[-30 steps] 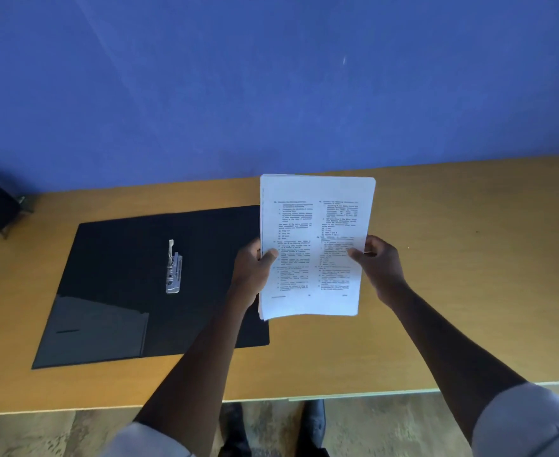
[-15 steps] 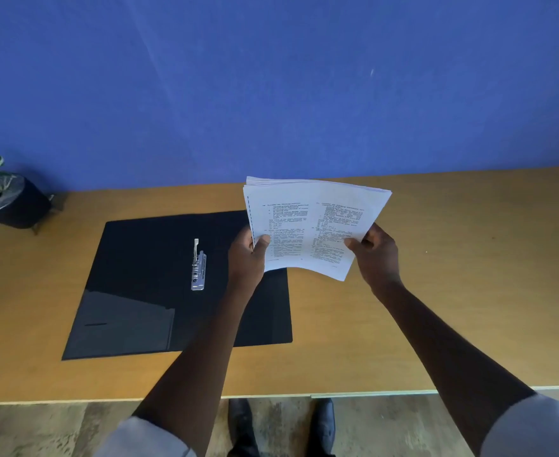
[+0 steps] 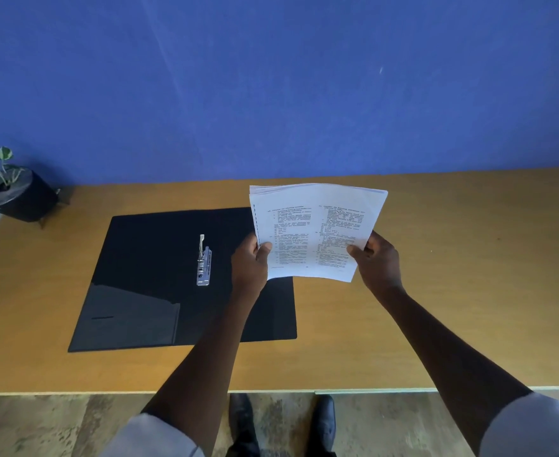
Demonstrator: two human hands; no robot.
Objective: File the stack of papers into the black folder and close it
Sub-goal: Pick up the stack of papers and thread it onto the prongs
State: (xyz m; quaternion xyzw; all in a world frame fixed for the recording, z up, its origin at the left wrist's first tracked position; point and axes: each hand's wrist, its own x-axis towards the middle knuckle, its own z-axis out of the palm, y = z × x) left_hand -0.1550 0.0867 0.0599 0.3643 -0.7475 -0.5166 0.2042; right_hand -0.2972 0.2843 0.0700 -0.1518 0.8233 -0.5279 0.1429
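i am holding the stack of papers (image 3: 317, 230) up off the wooden desk (image 3: 452, 291), my left hand (image 3: 250, 263) gripping its lower left corner with the thumb on the printed top sheet, my right hand (image 3: 378, 260) gripping the lower right corner the same way. the sheets are tilting toward me, printed in two columns too small to read, their far edges fanning slightly and a row of small punched holes running down the left margin. the black folder (image 3: 159, 258) is lying open and flat on the desk to my left, its right half partly under my left forearm and the papers' lower left corner hanging above its right edge. a metal clip (image 3: 203, 262) is sitting at the folder's middle fold, one prong standing up, and a clear pocket (image 3: 129, 319) is showing on the near left flap. a small potted plant (image 3: 11, 189) is standing at the desk's far left corner against the blue wall (image 3: 271, 87), and my dark shoes (image 3: 324, 420) are showing below the desk's near edge.
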